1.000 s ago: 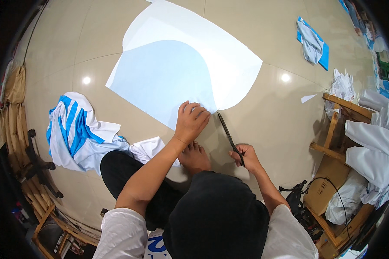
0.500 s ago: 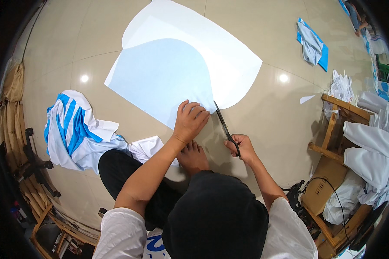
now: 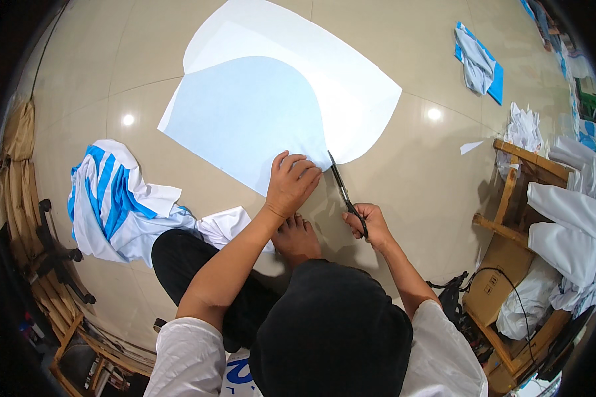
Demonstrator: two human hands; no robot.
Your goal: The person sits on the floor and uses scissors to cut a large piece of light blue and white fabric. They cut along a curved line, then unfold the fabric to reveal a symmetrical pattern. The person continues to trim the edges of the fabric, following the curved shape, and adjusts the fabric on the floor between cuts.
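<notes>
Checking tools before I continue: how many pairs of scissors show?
1 pair of scissors, in the right hand, tips by the pale-blue sheet. Others may be hidden.

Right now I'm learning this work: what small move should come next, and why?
Probably a short snip along the blue sheet: the right hand holds the scissors, tips at the sheet's edge, and the left hand rests on it close by.

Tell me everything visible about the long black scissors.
The long black scissors look metallic, with slim blades and a looped handle gripped and partly hidden by the bare right hand. They slant forward and leftward over the glossy beige tiled floor. Their tips overlap the curved white sheet's near edge, beside the pale blue sheet. Blade opening is unclear.
</notes>
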